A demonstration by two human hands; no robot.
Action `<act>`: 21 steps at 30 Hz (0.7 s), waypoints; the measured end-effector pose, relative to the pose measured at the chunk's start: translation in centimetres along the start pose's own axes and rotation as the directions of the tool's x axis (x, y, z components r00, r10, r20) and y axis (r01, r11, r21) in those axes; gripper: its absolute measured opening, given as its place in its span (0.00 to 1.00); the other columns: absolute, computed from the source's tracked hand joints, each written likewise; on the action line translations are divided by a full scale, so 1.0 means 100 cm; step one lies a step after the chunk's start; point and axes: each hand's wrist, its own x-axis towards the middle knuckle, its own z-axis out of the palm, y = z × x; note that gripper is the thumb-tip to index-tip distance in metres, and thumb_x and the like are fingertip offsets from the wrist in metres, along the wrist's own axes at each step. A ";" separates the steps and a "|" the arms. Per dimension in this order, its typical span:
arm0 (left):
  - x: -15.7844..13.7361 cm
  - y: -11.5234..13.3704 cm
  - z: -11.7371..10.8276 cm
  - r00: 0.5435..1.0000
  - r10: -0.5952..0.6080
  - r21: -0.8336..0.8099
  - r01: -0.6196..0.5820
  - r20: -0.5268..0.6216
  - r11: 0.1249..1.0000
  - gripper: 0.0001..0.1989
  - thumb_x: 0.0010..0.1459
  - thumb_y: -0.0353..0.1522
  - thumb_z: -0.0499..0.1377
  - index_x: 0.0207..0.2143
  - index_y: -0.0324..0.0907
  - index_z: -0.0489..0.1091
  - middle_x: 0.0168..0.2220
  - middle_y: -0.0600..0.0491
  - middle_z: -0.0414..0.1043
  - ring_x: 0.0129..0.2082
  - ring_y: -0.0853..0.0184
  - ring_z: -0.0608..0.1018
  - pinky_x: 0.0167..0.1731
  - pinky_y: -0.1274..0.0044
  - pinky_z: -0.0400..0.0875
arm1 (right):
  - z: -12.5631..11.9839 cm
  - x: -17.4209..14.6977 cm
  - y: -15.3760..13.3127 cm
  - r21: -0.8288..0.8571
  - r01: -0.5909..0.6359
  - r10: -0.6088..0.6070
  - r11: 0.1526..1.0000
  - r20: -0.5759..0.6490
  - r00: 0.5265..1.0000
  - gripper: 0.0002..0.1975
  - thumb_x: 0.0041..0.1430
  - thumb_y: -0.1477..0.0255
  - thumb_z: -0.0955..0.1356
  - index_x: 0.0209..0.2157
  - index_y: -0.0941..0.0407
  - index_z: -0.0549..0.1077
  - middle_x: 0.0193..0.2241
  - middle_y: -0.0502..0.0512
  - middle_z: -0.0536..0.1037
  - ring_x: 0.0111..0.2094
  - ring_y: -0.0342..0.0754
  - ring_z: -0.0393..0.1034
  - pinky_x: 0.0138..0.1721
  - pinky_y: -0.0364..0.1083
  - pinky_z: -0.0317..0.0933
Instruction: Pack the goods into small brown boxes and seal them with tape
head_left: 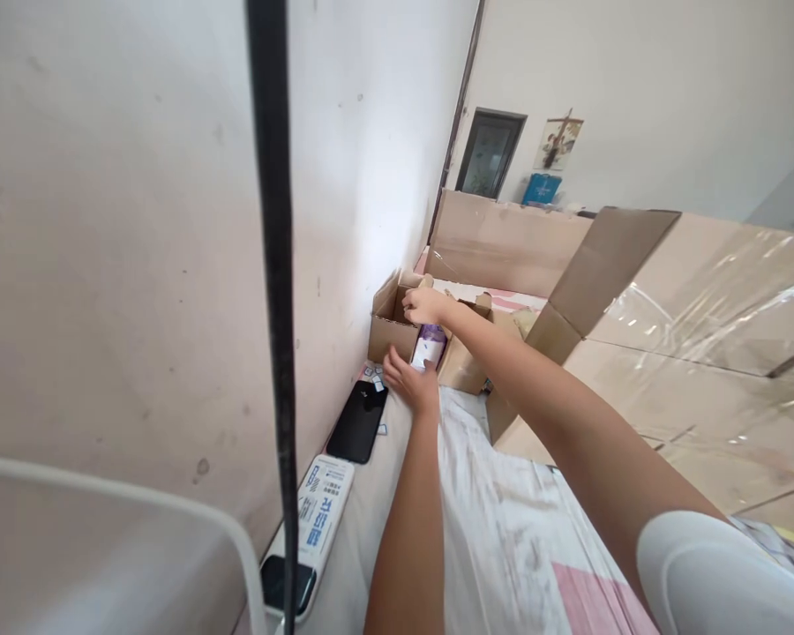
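Observation:
A small open cardboard box (393,339) stands against the wall, its flaps raised. My left hand (408,379) is at its near side, fingers spread and touching the front of the box. The left thumb rests by a purple and white package (430,347), which stands upright beside the box. Over the box's opening is my right hand (424,305), its fingers curled in together. What they hold, if anything, is too small to make out. A second open cardboard box (461,364) stands to the right, partly behind my right forearm.
A black phone (358,422) and a white printed case (324,503) lie along the wall, with small white pieces (378,383) near the phone. Large cardboard panels (688,353) rise on the right. A black strap (274,265) hangs in front. A patterned sheet (496,494) lies beneath.

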 end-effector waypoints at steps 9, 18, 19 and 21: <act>0.039 -0.005 -0.024 1.000 0.007 0.011 -0.006 -0.018 1.000 0.50 0.56 0.43 0.63 0.71 0.41 0.38 0.69 0.34 0.50 0.71 0.49 0.55 0.66 0.61 0.54 | 0.053 -0.025 -0.057 0.648 -0.467 0.715 0.602 -0.177 0.676 0.36 0.67 0.66 0.57 0.71 0.63 0.43 0.65 0.70 0.63 0.65 0.58 0.59 0.62 0.54 0.59; 0.060 -0.016 -0.040 0.984 -0.011 0.002 0.011 0.180 1.000 0.50 0.53 0.44 0.65 0.70 0.50 0.40 0.71 0.43 0.51 0.68 0.49 0.61 0.66 0.62 0.55 | 0.103 -0.071 -0.063 0.647 -0.299 0.606 0.701 -0.322 0.727 0.32 0.72 0.59 0.47 0.74 0.50 0.36 0.72 0.55 0.51 0.74 0.53 0.36 0.68 0.64 0.43; 0.062 -0.017 -0.040 0.979 -0.013 -0.004 0.015 0.203 1.000 0.50 0.53 0.44 0.65 0.70 0.51 0.39 0.71 0.44 0.52 0.67 0.48 0.61 0.65 0.61 0.55 | 0.108 -0.077 -0.059 0.622 -0.312 0.598 0.719 -0.323 0.734 0.32 0.72 0.60 0.47 0.74 0.50 0.36 0.72 0.55 0.52 0.74 0.52 0.36 0.68 0.64 0.44; 0.067 -0.018 -0.040 0.971 -0.015 -0.014 0.019 0.240 1.000 0.49 0.54 0.44 0.63 0.71 0.52 0.38 0.71 0.46 0.52 0.67 0.48 0.61 0.65 0.60 0.55 | 0.119 -0.088 -0.050 0.566 -0.313 0.568 0.762 -0.354 0.743 0.31 0.72 0.63 0.47 0.74 0.53 0.39 0.72 0.55 0.52 0.74 0.49 0.36 0.69 0.58 0.45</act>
